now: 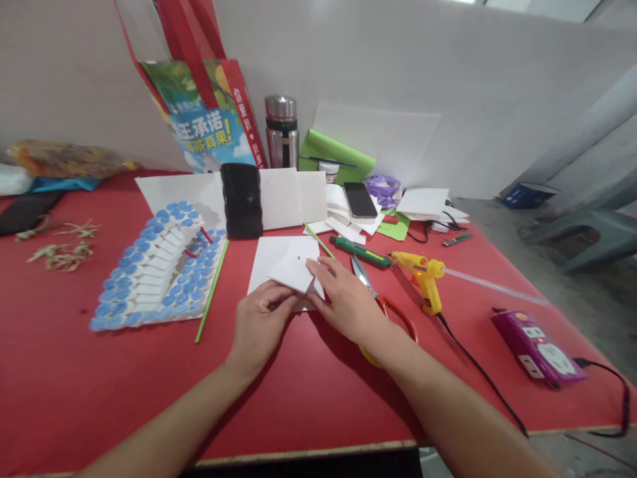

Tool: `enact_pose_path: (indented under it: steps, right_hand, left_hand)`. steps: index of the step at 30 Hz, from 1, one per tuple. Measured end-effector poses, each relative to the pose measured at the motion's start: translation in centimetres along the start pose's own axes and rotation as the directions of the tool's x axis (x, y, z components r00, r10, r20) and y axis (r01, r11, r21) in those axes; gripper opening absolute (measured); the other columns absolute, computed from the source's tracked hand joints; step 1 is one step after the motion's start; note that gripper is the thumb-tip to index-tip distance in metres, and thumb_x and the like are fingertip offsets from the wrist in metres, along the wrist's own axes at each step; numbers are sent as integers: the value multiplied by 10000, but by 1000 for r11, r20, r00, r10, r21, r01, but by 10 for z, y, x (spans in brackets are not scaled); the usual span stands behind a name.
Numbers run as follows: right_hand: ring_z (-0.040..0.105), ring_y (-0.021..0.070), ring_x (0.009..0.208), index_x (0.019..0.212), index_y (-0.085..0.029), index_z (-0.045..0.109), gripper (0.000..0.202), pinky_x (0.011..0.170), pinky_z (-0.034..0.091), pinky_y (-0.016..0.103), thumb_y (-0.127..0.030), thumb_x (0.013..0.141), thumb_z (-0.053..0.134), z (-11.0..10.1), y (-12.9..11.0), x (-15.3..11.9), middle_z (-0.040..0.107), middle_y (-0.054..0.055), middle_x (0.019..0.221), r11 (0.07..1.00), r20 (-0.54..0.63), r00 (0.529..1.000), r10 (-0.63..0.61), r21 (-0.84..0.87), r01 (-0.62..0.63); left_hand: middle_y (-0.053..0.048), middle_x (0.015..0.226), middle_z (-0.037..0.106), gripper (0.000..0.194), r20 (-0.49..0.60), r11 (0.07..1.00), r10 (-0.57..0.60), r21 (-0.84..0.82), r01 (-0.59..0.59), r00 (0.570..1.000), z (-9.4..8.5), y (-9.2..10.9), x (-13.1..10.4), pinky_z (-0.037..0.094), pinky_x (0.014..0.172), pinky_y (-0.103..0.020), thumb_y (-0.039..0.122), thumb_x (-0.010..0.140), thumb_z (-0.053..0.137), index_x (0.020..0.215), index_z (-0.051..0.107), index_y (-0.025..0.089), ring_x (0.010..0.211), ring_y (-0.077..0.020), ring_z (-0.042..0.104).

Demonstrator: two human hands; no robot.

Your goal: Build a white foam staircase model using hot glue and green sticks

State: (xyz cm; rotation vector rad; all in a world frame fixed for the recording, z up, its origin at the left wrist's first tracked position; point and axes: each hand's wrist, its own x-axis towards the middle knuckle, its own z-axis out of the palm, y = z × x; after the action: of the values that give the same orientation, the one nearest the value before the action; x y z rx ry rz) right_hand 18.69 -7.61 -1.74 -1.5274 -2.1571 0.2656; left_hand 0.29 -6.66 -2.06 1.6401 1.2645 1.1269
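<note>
- Left hand (263, 317) pinches the near edge of a small white foam-board piece (294, 271).
- Right hand (343, 300) presses flat on that piece.
- It lies over a white square sheet (271, 259) on the red counter (74, 372).

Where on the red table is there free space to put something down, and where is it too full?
Bare red table lies in front of the blue-and-white model, beside the left hand. Another bare patch lies between the glue gun cord and the purple power strip. The back is crowded around the phone and white sheets.
</note>
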Motion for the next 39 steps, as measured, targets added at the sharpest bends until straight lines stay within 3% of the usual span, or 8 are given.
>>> enact_pose_path:
  steps: [7, 11, 14, 17, 20, 25, 30, 39]
  right_hand:
    - [592, 302, 1305, 1428, -63, 541, 447, 1041, 548, 424, -133, 987, 570, -16, -5, 4, 539, 248, 1482, 995, 4, 997, 71, -69, -71]
    - [682, 276, 1018, 970, -143, 714, 262, 835, 554, 368, -110, 1020, 459, -59, -19, -6, 716, 166, 1077, 964, 85, 988, 129, -243, -105]
    - [655, 229, 692, 750, -184, 668, 319, 592, 432, 341, -159, 1009, 483, -91, -20, -37, 694, 94, 775, 930, 135, 967, 217, -331, -163]
    - [664, 221, 633, 734, -201, 656, 350, 548, 339, 329, -317, 1034, 520, -107, 0, -81, 703, 76, 732, 824, 189, 884, 429, -482, -297]
    - [689, 258, 688, 799, -191, 678, 378, 573, 376, 342, -413, 1049, 503, -109, 34, -119, 717, 98, 775, 726, 8, 857, 516, -535, -432]
    - [720, 292, 916, 1013, -153, 724, 434, 830, 534, 413, -556, 1003, 562, -97, 80, -131, 757, 146, 1027, 800, -258, 839, 480, -263, -539]
    - [720, 280, 975, 1154, -145, 718, 506, 851, 545, 404, -584, 914, 647, -83, 98, -104, 755, 143, 1159, 812, -247, 780, 575, 56, -581]
    - [513, 176, 532, 707, -205, 630, 361, 492, 361, 312, -538, 798, 738, -71, 113, -83, 583, -5, 577, 711, -152, 703, 695, 291, -640]
  left_hand:
    - [-12, 882, 760, 126, 9, 994, 16, 106, -17, 1000, 0, -3, 0, 522, 767, -280, 247, 852, 704, 786, 811, 238, 791, -182, 678]
    - [-14, 870, 747, 118, 26, 985, 29, 170, -33, 999, -3, -3, -1, 501, 752, -281, 279, 851, 708, 778, 787, 230, 799, -189, 675]
    - [-15, 879, 743, 115, 44, 982, 39, 184, -47, 998, -5, -4, 0, 497, 728, -275, 314, 841, 718, 785, 776, 233, 795, -191, 679]
    - [-18, 874, 750, 130, 43, 982, 43, 184, -50, 998, -6, -5, 1, 508, 720, -278, 353, 828, 726, 783, 777, 242, 779, -199, 686]
    - [-27, 880, 766, 183, 20, 982, 54, 178, -57, 998, -4, -6, 4, 522, 732, -295, 416, 840, 714, 784, 783, 256, 789, -222, 697]
    - [-30, 859, 781, 185, 14, 984, 50, 173, -51, 999, -4, -7, 7, 542, 751, -315, 429, 834, 710, 778, 784, 269, 795, -246, 716]
    - [-34, 860, 789, 178, 43, 988, 54, 144, -59, 998, -7, -9, 7, 561, 765, -318, 418, 838, 720, 775, 791, 268, 818, -246, 727]
    - [-52, 939, 827, 143, 101, 994, 98, 46, -103, 990, -27, 6, -4, 606, 768, -321, 391, 846, 748, 812, 835, 283, 902, -259, 761]
